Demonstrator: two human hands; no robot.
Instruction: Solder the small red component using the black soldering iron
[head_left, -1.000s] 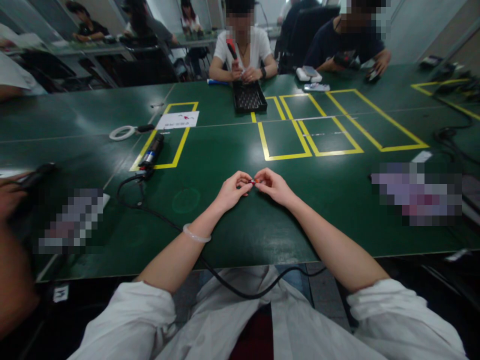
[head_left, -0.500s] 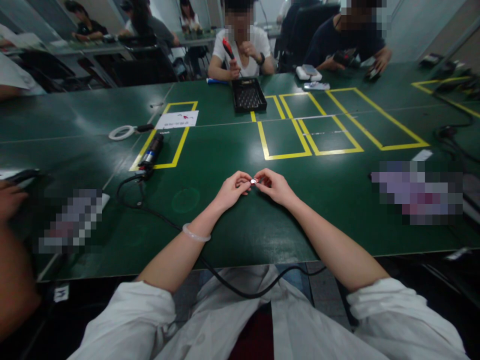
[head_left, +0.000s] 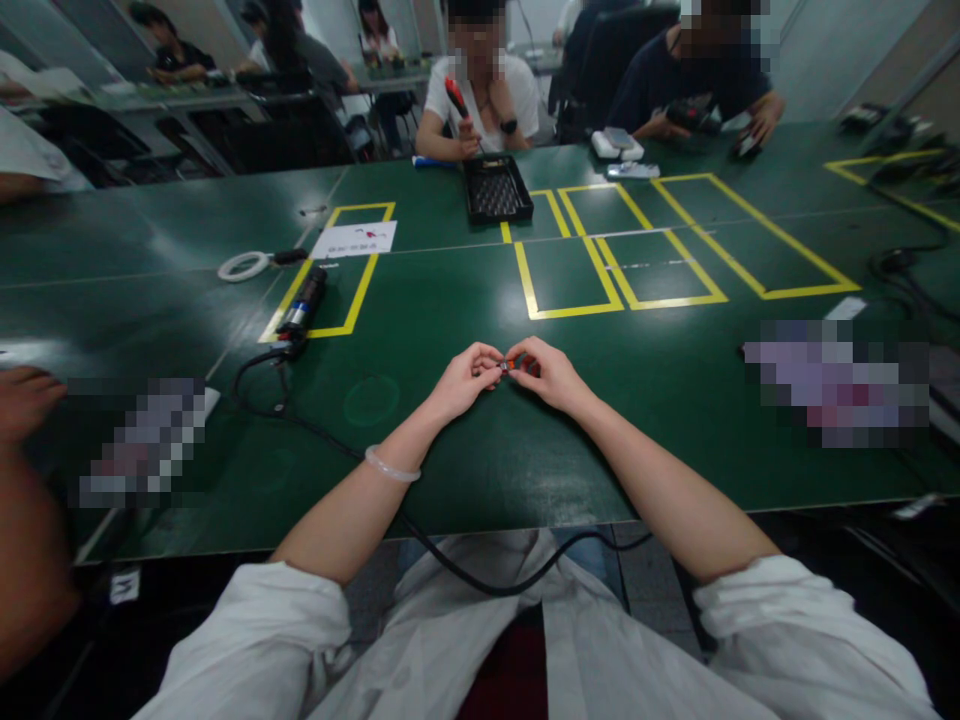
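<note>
Over the green table (head_left: 480,440), my left hand (head_left: 472,375) and my right hand (head_left: 546,370) meet fingertip to fingertip. Between them is a tiny orange and silver part (head_left: 508,366), too small to name, pinched from both sides. The fingers of both hands are bent around it and partly hide it. A clear bangle (head_left: 392,467) circles my left wrist. Left of my hands, a black and blue cylindrical tool (head_left: 303,303) with a cable lies across yellow tape.
Yellow tape outlines (head_left: 574,313) mark the table ahead. A black tray (head_left: 498,190) stands near a person (head_left: 480,100) holding a red-handled tool. A white sheet (head_left: 355,239) lies left. A black cable (head_left: 480,592) hangs before my lap. Another person's hand (head_left: 30,400) is at far left.
The small part has turned slightly between my fingers, showing more orange and less bright white. The person across has shifted a hand near the chin. The neighbour's hand at far left has moved slightly.
</note>
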